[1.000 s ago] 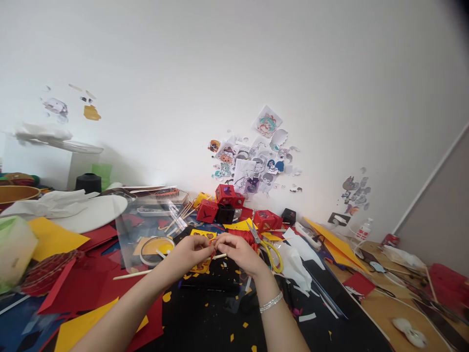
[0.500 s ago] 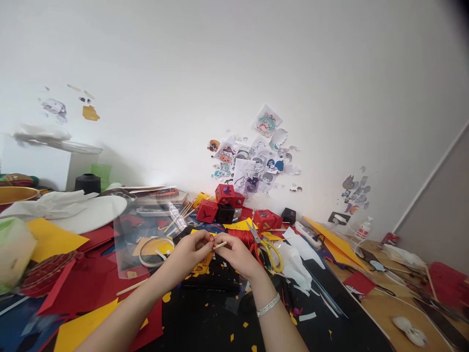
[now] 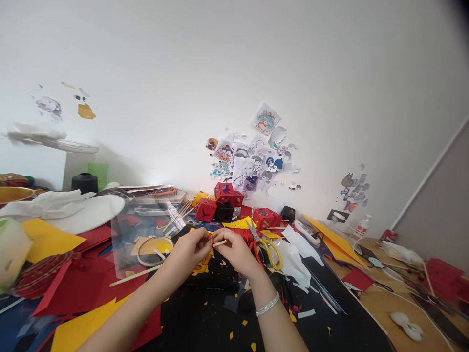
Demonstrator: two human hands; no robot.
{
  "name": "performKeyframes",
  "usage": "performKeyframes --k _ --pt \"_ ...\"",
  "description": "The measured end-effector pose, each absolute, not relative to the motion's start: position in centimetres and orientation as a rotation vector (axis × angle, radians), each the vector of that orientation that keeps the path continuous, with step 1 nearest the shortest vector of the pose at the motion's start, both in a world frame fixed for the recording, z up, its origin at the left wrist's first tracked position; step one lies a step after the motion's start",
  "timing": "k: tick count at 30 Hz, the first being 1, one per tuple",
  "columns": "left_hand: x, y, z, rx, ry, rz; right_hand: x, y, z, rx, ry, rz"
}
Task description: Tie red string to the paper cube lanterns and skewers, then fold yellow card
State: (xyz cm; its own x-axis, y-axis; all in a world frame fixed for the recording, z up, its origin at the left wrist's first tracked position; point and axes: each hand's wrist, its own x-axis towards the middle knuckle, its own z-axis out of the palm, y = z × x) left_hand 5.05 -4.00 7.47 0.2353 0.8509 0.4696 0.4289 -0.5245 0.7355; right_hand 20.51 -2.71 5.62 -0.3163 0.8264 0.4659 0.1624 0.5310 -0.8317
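Above the black paper (image 3: 205,313), left hand (image 3: 190,250) and right hand (image 3: 234,250) each pinch the thin wooden stick (image 3: 219,243).

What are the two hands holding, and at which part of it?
Both hands pinch a thin wooden stick near its far end: the left hand at a small red piece on it, the right hand just beside. The exact grip is too small to tell.

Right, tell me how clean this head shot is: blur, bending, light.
Head view: even soft light, no hard glare; the left hand and right hand on the wooden stick are fairly sharp; the paper sheets at the left edge smear; the wide lens bends the wall edge at right.
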Motion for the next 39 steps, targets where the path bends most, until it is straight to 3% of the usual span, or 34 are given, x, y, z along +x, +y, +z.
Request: performKeyframes --k 20,39 --pt "4.5 -4.6 8.0 2.059 1.124 1.278 20.8 -3.5 6.9 -0.743 -1.867 0.722" --pt "4.6 -4.7 7.8 2.108 1.082 1.324 20.0 -3.1 5.9 -0.809 -1.522 1.236"
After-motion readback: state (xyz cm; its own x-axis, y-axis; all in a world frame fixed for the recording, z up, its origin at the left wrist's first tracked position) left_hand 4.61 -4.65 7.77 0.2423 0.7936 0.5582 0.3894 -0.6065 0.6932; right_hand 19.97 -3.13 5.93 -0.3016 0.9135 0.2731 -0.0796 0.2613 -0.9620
